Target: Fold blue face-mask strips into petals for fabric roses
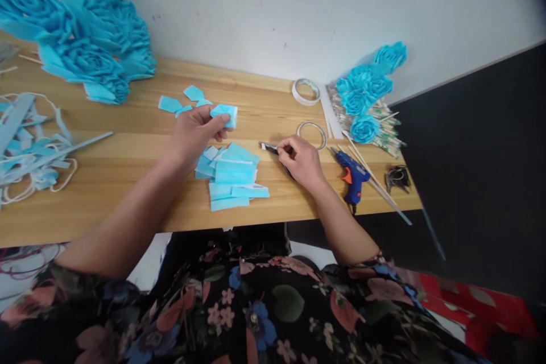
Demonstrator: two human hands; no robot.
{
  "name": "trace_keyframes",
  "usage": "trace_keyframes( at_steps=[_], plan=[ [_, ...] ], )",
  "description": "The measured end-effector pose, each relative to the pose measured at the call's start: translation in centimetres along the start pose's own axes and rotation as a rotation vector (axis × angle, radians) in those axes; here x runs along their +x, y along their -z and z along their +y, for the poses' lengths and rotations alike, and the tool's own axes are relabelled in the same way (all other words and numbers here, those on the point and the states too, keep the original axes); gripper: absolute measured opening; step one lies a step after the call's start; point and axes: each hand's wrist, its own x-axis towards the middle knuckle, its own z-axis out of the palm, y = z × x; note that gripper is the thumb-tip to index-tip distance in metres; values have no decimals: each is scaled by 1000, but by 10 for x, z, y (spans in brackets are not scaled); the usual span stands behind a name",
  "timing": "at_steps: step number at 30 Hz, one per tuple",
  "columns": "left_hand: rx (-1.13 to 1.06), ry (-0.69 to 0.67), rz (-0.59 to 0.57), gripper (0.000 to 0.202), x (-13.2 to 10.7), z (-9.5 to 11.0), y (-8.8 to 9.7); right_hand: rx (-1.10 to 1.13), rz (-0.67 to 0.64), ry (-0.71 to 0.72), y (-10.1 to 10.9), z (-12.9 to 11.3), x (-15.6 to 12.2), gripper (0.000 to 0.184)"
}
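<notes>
My left hand is closed on a folded light-blue paper piece, held just above the wooden table. Below it lies a pile of cut blue paper pieces. My right hand rests on the table to the right of the pile, fingers pinched round a dark tool with a metal tip, probably scissors; most of it is hidden under the hand.
A blue glue gun lies right of my right hand, beside two tape rolls, thin sticks and small blue paper roses. Large blue paper flowers sit at the back left, paper strips at the left edge.
</notes>
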Motion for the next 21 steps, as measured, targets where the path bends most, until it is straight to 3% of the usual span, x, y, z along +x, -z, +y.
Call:
trace_keyframes(
  at_steps=[7,13,16,21],
  plan=[
    [5,-9,-19,20,-1,3,-1,102,19,-93,1,0,-2,9],
    [-31,48,-41,19,-3,6,-3,372,145,-168,4,-7,0,11],
    [-45,88,-44,20,-4,5,-3,407,174,-102,12,-21,7,14],
    [-102,108,-88,19,-5,4,-3,185,192,157,23,-58,30,18]
  ],
)
